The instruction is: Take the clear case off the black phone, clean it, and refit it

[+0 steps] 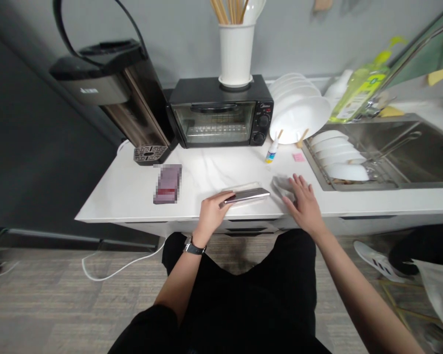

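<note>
My left hand (pixel 212 212) grips one end of a thin, dark phone-like device (pixel 246 195), tilted above the white counter (pixel 114 196). Beneath and behind the device lies a clear, flat case-like piece (pixel 239 188). My right hand (pixel 304 204) has its fingers spread at a crumpled grey cloth or wipe (pixel 280 187) on the counter. Behind that cloth stands a small white bottle (pixel 272 151) with a blue and yellow label. A small pink packet (pixel 299 157) lies to the right of the bottle. On the left rests a purple, pixelated flat object (pixel 168 184).
A tall dispenser (pixel 140 98) and a black toaster oven (pixel 221 125) stand at the back. White plates (pixel 299 115) lean beside the oven. The sink (pixel 398 147) holds bowls. At right, a person's shoe (pixel 378 260) is on the floor.
</note>
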`<state>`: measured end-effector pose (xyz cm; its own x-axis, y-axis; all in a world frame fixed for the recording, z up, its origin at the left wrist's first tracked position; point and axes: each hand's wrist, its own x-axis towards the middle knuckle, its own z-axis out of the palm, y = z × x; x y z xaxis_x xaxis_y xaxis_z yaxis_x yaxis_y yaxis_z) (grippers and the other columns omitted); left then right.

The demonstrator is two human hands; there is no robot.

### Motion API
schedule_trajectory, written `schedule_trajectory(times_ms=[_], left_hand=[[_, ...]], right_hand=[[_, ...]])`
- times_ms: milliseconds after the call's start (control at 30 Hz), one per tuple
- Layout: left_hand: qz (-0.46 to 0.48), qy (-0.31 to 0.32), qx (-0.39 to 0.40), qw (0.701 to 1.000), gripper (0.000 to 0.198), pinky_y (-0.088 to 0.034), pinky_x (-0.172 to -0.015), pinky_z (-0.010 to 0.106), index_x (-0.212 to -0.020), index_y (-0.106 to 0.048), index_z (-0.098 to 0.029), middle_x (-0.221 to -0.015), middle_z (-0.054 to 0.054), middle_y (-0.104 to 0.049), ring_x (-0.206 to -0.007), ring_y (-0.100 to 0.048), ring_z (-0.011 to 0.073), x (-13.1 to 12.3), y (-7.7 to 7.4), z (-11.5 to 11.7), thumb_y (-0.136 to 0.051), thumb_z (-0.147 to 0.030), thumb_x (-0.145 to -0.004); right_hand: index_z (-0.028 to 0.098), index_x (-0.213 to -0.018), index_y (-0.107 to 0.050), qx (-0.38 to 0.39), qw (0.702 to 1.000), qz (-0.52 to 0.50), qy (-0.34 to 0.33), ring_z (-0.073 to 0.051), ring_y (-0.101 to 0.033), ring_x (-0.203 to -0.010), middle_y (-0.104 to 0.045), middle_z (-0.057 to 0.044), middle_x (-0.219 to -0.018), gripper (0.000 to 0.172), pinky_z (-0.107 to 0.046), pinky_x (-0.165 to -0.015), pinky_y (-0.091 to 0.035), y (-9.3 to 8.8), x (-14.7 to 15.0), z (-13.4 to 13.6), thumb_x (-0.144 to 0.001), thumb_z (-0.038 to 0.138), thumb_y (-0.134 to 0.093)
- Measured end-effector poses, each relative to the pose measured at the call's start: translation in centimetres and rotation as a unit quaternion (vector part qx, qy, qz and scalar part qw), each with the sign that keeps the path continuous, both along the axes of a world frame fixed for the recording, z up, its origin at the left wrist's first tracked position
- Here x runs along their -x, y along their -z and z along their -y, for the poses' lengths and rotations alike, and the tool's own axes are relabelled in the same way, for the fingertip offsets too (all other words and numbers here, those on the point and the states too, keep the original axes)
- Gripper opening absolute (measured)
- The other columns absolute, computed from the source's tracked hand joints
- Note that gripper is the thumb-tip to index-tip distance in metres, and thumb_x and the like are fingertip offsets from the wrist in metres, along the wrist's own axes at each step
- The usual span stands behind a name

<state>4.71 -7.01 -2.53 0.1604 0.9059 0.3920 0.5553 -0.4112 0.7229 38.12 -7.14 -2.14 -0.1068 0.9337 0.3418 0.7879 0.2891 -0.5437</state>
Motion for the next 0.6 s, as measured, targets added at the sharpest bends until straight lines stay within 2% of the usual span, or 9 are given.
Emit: schedule_trajectory(times_ms=[67, 100, 200, 267, 333, 367, 433, 500, 600], left_hand=[[-0.003, -0.029, -0.028, 0.999, 0.019, -0.067, -0.108, 0.042, -0.119, -0.085, -0.024, -0.122, 0.006, -0.087, -0.113, -0.084, 0.0264, -0.1, 0.0, -0.2, -0.073, -0.028, -0.105], [-0.005, -0.046, -0.050, 0.998, 0.019, -0.068, -0.107, 0.043, -0.118, -0.085, -0.024, -0.119, 0.006, -0.088, -0.110, -0.085, 0.0265, -0.2, -0.1, -0.2, -0.071, -0.029, -0.106], [-0.006, -0.088, -0.149, 0.985, 0.021, -0.067, -0.110, 0.043, -0.122, -0.082, -0.022, -0.122, 0.008, -0.087, -0.112, -0.084, 0.0261, -0.8, -1.0, 0.2, -0.068, -0.025, -0.107], [-0.022, -0.085, -0.221, 0.971, 0.025, -0.067, -0.109, 0.041, -0.127, -0.080, -0.021, -0.125, 0.008, -0.086, -0.116, -0.083, 0.0249, -1.7, -1.8, 1.1, -0.067, -0.019, -0.106], [-0.064, -0.056, -0.261, 0.962, 0.028, -0.067, -0.108, 0.041, -0.130, -0.078, -0.022, -0.123, 0.008, -0.086, -0.115, -0.083, 0.0245, -2.8, -2.5, 2.3, -0.069, -0.015, -0.104], [-0.085, -0.041, -0.273, 0.957, 0.029, -0.067, -0.107, 0.042, -0.130, -0.078, -0.023, -0.122, 0.007, -0.087, -0.114, -0.083, 0.0245, -3.4, -2.7, 2.9, -0.068, -0.014, -0.104], [-0.114, -0.011, -0.265, 0.957, 0.033, -0.067, -0.107, 0.042, -0.134, -0.076, -0.022, -0.128, 0.008, -0.084, -0.118, -0.081, 0.0259, -4.2, -3.1, 3.8, -0.069, -0.014, -0.103], [-0.122, 0.023, -0.227, 0.966, 0.038, -0.066, -0.110, 0.041, -0.140, -0.072, -0.025, -0.133, 0.007, -0.082, -0.124, -0.077, 0.0265, -4.3, -3.2, 4.3, -0.075, -0.024, -0.101], [-0.123, -0.006, -0.138, 0.983, 0.048, -0.063, -0.115, 0.045, -0.149, -0.067, -0.029, -0.142, 0.008, -0.076, -0.132, -0.071, 0.0286, -3.5, -2.9, 3.8, -0.075, -0.040, -0.102]], right_hand=[[0.035, -0.166, -0.049, -0.032, 0.998, -0.047, 0.030, -0.035, -0.021, -0.173, -0.033, -0.006, -0.183, 0.061, -0.074, -0.139, -0.020, -0.8, 1.9, 0.9, -0.109, 0.056, -0.048], [0.037, -0.161, -0.056, -0.046, 0.994, -0.088, 0.044, -0.035, -0.025, -0.172, -0.038, -0.005, -0.181, 0.056, -0.073, -0.138, -0.023, -1.2, 3.1, 1.5, -0.109, 0.056, -0.047], [0.041, -0.132, -0.075, -0.017, 0.962, -0.269, 0.045, -0.039, -0.060, -0.150, -0.073, -0.008, -0.149, 0.039, -0.069, -0.130, -0.042, -2.1, 7.1, 3.1, -0.108, 0.060, -0.051], [0.043, -0.128, -0.075, 0.090, 0.910, -0.405, -0.012, -0.038, -0.073, -0.131, -0.080, -0.005, -0.134, 0.038, -0.066, -0.122, -0.052, -2.1, 9.9, 3.6, -0.105, 0.067, -0.057], [0.043, -0.129, -0.073, 0.174, 0.839, -0.512, -0.058, -0.036, -0.077, -0.124, -0.081, -0.003, -0.133, 0.042, -0.063, -0.116, -0.057, -1.7, 12.2, 3.5, -0.101, 0.072, -0.063], [0.042, -0.128, -0.073, 0.195, 0.809, -0.550, -0.065, -0.035, -0.077, -0.123, -0.081, -0.002, -0.133, 0.043, -0.062, -0.115, -0.059, -1.5, 13.1, 3.3, -0.098, 0.072, -0.066], [0.038, -0.120, -0.074, 0.203, 0.777, -0.594, -0.053, -0.035, -0.078, -0.121, -0.083, -0.003, -0.125, 0.040, -0.060, -0.113, -0.061, -1.1, 14.1, 2.7, -0.094, 0.069, -0.074], [0.036, -0.114, -0.074, 0.194, 0.769, -0.608, -0.032, -0.035, -0.079, -0.118, -0.085, -0.003, -0.115, 0.038, -0.060, -0.111, -0.062, -0.8, 13.9, 1.9, -0.088, 0.064, -0.081], [0.039, -0.115, -0.073, 0.181, 0.800, -0.571, -0.023, -0.038, -0.077, -0.122, -0.085, -0.003, -0.116, 0.039, -0.061, -0.107, -0.064, -0.5, 12.0, 1.0, -0.085, 0.064, -0.081]])
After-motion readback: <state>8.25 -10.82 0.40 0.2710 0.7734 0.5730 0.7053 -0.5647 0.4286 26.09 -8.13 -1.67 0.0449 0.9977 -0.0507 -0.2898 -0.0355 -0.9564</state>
